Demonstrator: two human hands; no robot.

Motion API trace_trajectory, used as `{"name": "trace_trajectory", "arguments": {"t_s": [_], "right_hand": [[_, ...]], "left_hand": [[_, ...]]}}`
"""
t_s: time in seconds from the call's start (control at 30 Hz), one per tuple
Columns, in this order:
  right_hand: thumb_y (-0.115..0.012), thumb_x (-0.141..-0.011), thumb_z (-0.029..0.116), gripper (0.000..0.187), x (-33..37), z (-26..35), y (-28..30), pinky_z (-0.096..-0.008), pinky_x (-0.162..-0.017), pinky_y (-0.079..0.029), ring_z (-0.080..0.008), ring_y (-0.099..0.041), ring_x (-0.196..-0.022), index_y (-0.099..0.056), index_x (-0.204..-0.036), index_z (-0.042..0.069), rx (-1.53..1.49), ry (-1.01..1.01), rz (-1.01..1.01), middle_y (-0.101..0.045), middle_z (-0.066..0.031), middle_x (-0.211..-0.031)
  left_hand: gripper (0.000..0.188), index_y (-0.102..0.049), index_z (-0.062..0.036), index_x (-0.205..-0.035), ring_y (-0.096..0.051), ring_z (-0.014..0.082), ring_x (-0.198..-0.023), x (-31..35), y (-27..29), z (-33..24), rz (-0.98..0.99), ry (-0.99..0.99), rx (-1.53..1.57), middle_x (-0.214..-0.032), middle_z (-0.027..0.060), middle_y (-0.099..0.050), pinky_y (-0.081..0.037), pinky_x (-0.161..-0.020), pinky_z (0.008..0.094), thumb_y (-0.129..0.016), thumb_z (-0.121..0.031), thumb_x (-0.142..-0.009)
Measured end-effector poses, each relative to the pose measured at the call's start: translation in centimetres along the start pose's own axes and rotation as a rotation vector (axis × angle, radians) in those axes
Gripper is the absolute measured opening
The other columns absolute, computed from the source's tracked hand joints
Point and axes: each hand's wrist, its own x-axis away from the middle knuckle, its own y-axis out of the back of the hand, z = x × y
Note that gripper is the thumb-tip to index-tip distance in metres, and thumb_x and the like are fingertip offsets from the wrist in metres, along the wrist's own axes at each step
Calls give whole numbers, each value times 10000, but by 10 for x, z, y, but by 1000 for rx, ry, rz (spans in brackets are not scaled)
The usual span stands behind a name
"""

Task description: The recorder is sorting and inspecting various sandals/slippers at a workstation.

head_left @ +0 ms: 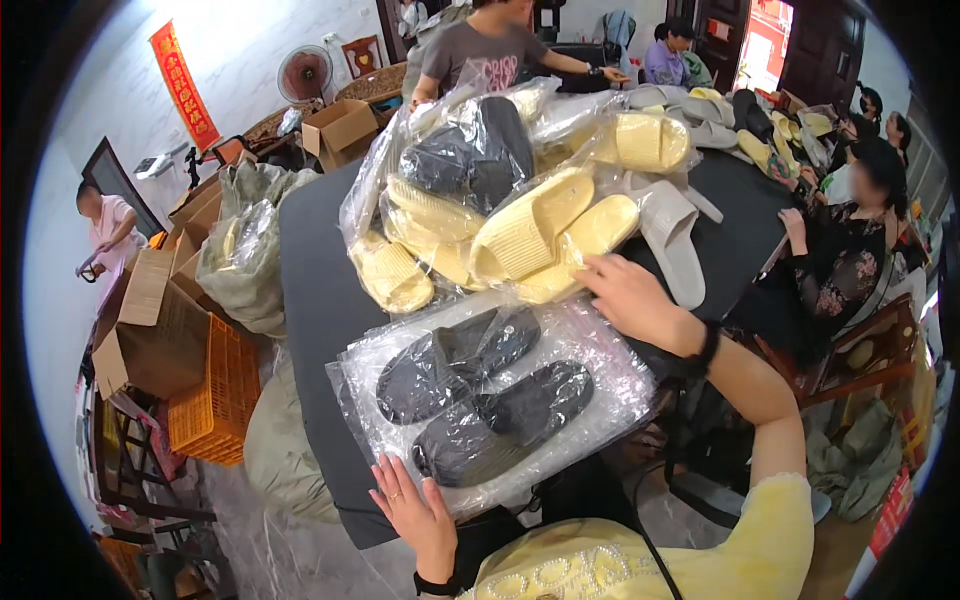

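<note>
A pair of dark grey slippers (490, 390) lies in a clear plastic bag on a stack of clear bags (620, 380) at the table's near edge. My left hand (415, 505) rests flat at the stack's lower left corner, fingers spread, with nothing gripped. Beyond the stack, my right hand (625, 300) reaches to a bagged pair of yellow slippers (545, 240); its fingertips touch the near edge of that bag, and whether they pinch the plastic cannot be made out. A loose light grey slipper (672, 240) lies just right of the pair.
Bagged slippers, yellow and black (470, 150), pile up on the black table (315, 250). More slippers (750, 125) cover its far right. Several people stand or sit around it. At left are cardboard boxes (160, 330), an orange crate (215, 395) and stuffed sacks (250, 240).
</note>
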Motion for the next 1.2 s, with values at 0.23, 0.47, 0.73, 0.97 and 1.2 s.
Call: {"name": "trace_trajectory", "arguments": {"t_s": [0.23, 0.47, 0.73, 0.97, 1.2], "right_hand": [[-565, -782, 213, 596, -63, -32, -80, -622, -1014, -257, -300, -235, -1356, -398, -1351, 270, 450, 458, -76, -205, -70, -1492], [-486, -850, 269, 490, -75, -64, -102, -653, -983, -280, -247, -81, -1404, -422, -1336, 283, 943, 140, -84, -13, 44, -1533], [-498, -851, 204, 313, -56, -75, -90, -539, -1068, -208, -218, -166, -1391, -581, -1150, 166, 693, 105, 20, -145, 43, -1521], [-513, -789, 139, 460, -41, -73, -20, -437, -854, -407, -237, -564, -987, -503, -1248, 119, 387, -60, -24, -573, -99, -1093], [-410, -874, 169, 406, -37, -241, 105, -474, -711, -480, -345, -632, -897, -458, -1277, 164, 314, -936, -233, -655, -161, -967]], "left_hand": [[521, -359, 13, -1359, -237, 326, -1360, -12, -40, 9, 4, -9, -37, -1442, 178, -312, -131, -1095, 499, -377, -290, -936], [507, -390, 13, -1338, -318, 326, -1314, -7, -38, 12, -76, -88, -148, -1388, 173, -397, -229, -1062, 496, -394, -311, -948], [517, -399, 4, -1337, -314, 322, -1318, -9, -39, 15, -68, -85, -117, -1391, 173, -393, -225, -1062, 500, -394, -336, -947], [505, -416, -4, -1329, -342, 352, -1290, -6, -38, 14, -111, -78, -122, -1357, 183, -432, -230, -1061, 487, -401, -330, -943], [510, -416, -22, -1337, -358, 356, -1277, -6, -38, 1, -96, -95, -97, -1349, 191, -436, -243, -1057, 487, -385, -354, -951]]}}
